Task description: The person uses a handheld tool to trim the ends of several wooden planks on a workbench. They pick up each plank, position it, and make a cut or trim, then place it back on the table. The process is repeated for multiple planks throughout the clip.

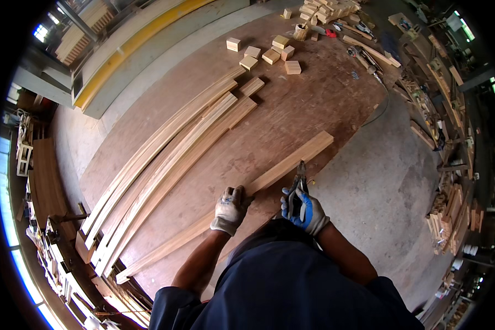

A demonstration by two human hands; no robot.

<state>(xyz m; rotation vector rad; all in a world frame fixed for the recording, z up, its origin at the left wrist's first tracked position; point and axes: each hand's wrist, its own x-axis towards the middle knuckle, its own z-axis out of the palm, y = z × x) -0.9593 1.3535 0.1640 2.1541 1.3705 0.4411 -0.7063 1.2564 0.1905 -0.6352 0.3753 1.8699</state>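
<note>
Head camera view, looking down at a person's two gloved hands over a broad brown sheet (291, 118). One long wooden board (291, 161) lies slantwise on it, its long axis running from the lower left, near the person, up to the right, where its far end lies near the sheet's edge.

The left hand (230, 210) is across the board around its middle, fingers bent and close together over the wood; how tightly they press cannot be told. The right hand (307, 212) is closed around the handles of dark pliers (301, 179), just on the person's side of the board. The pliers point away from the body, crossways to the board, with their tip at its near edge, toward the right end; whether tip and wood touch is too fine to tell. So the right hand is nearer that end, which lies ahead of it and slightly right.

Beyond, to the left, other long boards (173, 135) lie side by side; short wooden blocks (271, 56) are scattered farther off.
</note>
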